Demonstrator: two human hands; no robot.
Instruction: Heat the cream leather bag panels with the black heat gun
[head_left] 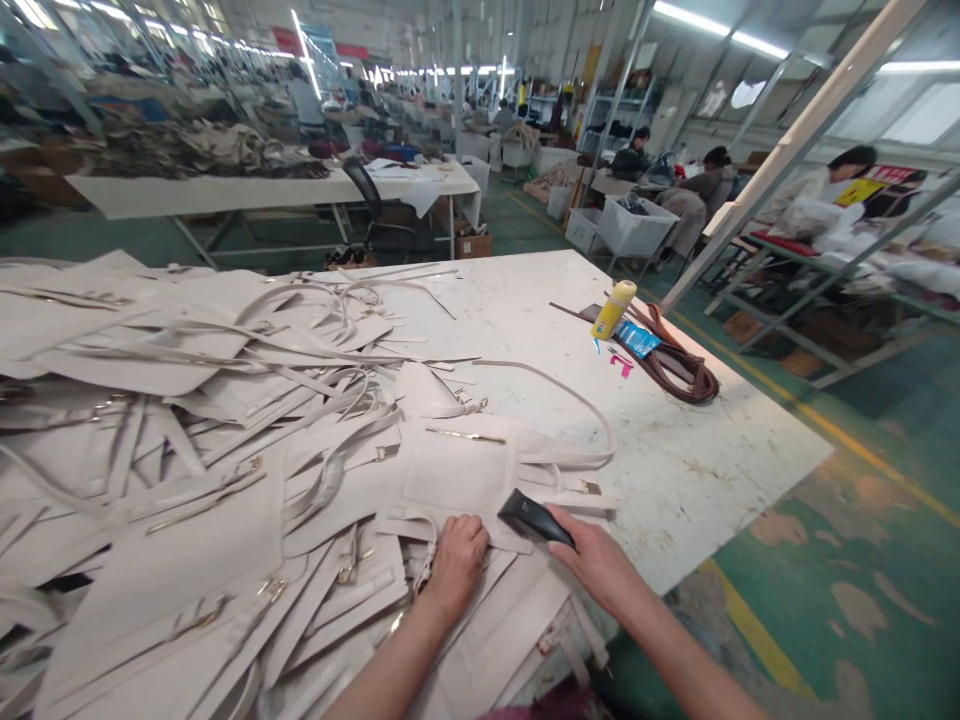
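Observation:
My right hand (pixel 589 555) is wrapped round a black hand-held tool (pixel 536 517), shaped like a hair clipper. The tool's wide end lies over the lower right corner of a beige bag panel (pixel 459 470) with a gold zipper. My left hand (pixel 459 565) is closed, fingers curled at the panel's lower edge beside a strap. A long thin strap (pixel 592 400) curves from the panel to the right. Under and left of my hands lies a heap of similar beige bag pieces (pixel 217 520) with gold buckles and zippers. My left fingertips are partly hidden.
On the pale worktable (pixel 720 470) stand a yellow bottle (pixel 613 310), a blue packet (pixel 637 340), a small pink item (pixel 621 364) and a coil of brown straps (pixel 686 385). A slanted post (pixel 795 150) rises at the right. Beyond are an office chair (pixel 382 210) and people at work.

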